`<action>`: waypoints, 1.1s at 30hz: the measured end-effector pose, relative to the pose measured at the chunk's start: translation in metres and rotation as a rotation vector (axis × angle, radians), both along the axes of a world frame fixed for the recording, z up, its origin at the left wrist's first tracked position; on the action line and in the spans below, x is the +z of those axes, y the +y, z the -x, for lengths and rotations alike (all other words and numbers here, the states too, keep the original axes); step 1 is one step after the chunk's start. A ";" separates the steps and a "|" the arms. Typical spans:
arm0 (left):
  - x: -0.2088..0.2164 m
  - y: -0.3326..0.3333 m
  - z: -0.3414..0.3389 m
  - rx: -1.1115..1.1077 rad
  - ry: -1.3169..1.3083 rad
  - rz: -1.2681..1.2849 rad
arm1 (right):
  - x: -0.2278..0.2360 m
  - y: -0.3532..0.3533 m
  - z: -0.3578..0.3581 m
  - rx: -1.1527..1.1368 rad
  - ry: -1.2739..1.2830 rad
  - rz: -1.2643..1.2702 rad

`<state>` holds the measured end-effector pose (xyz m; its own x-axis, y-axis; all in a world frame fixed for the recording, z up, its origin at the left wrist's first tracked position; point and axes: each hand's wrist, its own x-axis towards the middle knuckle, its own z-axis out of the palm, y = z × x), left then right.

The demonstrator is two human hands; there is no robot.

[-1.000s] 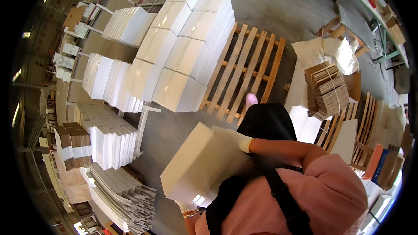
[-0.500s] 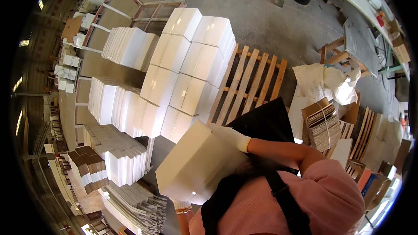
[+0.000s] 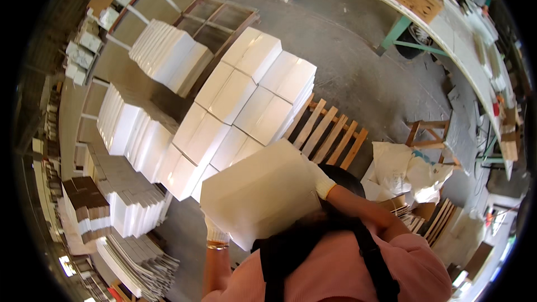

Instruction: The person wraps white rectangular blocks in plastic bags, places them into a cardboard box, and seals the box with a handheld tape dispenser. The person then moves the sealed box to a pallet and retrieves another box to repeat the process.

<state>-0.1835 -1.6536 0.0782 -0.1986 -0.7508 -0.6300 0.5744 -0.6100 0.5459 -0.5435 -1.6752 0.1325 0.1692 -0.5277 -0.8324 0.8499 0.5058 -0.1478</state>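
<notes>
A large white cardboard box (image 3: 257, 190) is held up before my chest, tilted, with one broad face turned upward. My left hand (image 3: 217, 231), in a pale knit glove, grips its lower left side; the fingertips are hidden behind the box. Against its right side my right hand (image 3: 321, 182), gloved alike, is pressed, with the fingers partly out of sight. Just beyond the held box stands a stack of closed white boxes (image 3: 226, 92) in two rows, and the held box covers its near end.
A slatted wooden pallet (image 3: 331, 134) lies right of the stack. Bundles of flat white cardboard (image 3: 168, 56) and brown cardboard (image 3: 86, 204) stand to the left. White sacks (image 3: 400, 170) and a wooden stool (image 3: 428, 134) are at the right. A long worktable (image 3: 453, 39) with green legs runs at far right.
My view has swung, so the stack and table sit lower in it. The box has shifted up toward the stack and turned flatter, still between both hands; my left forearm shows more.
</notes>
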 end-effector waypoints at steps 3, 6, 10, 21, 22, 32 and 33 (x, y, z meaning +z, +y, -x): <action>-0.005 -0.041 0.034 -0.001 0.061 -0.001 | -0.064 -0.021 0.020 0.119 0.049 0.124; -0.004 -0.082 0.063 0.000 0.033 -0.039 | -0.114 -0.037 0.043 0.203 0.082 0.210; 0.026 -0.132 0.103 0.065 0.042 -0.062 | -0.114 -0.087 0.070 0.317 0.135 0.261; -0.020 -0.146 0.176 -0.334 -1.040 0.185 | -0.126 -0.244 0.134 0.324 -0.678 -0.016; -0.033 -0.144 0.187 -0.526 -1.286 0.272 | -0.162 -0.246 0.147 0.203 -0.974 -0.034; -0.162 -0.202 0.336 -0.993 -1.465 0.415 | -0.168 -0.349 0.258 0.748 0.161 -0.124; -0.170 -0.219 0.345 -1.024 -1.499 0.475 | -0.182 -0.356 0.267 0.754 0.170 -0.072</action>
